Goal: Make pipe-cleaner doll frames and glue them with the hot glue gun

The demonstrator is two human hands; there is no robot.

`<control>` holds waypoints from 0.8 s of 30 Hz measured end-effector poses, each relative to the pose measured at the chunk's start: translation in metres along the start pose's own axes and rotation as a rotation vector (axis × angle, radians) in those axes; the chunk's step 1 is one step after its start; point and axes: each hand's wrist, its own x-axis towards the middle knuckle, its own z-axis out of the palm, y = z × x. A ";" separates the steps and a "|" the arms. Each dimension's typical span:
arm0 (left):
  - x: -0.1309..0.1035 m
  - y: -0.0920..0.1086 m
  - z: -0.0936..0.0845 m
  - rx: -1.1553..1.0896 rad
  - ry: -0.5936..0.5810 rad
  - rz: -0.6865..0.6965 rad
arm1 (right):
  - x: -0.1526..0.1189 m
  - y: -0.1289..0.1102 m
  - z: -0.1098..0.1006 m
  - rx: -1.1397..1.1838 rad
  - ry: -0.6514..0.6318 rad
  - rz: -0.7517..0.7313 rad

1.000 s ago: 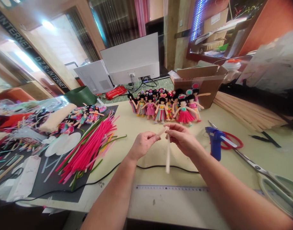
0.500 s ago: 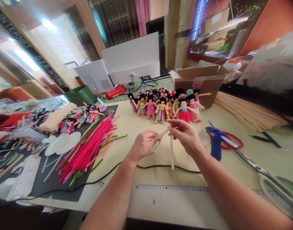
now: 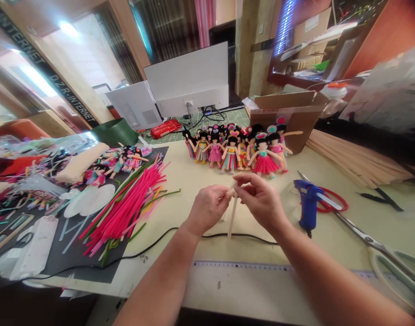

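Observation:
A cream pipe cleaner [image 3: 232,219] is bent between my two hands, one length hanging down towards the table. My left hand [image 3: 210,204] is closed, fingertips pinching it near the bend. Thumb and forefinger of my right hand [image 3: 258,194] pinch the same piece at its upper part, close beside the left fingertips. The exact shape at the fingers is partly hidden. Just beyond my hands stands a group of small dolls [image 3: 231,154] with black hair and colourful skirts.
Pink and green pipe cleaners [image 3: 129,206] lie in a bundle at left. At right are a blue glue gun [image 3: 307,206], large scissors [image 3: 370,240] and cream strips [image 3: 353,156]. A black cable [image 3: 149,249] and a ruler [image 3: 241,266] cross the front. A cardboard box [image 3: 288,115] stands behind.
My hands have come closer together, and my left fingertips now meet the right ones at the bend. The hanging length has shifted left and tilts. The view has moved slightly.

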 end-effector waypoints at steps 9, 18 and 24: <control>-0.005 0.022 -0.018 -0.232 0.144 0.073 | -0.012 -0.029 0.001 -0.282 -0.009 -0.386; -0.003 0.038 -0.034 -0.456 0.103 0.063 | -0.016 -0.044 0.002 -0.112 0.082 -0.349; -0.007 0.044 -0.041 -0.539 0.055 0.015 | -0.018 -0.059 0.001 -0.030 0.057 -0.231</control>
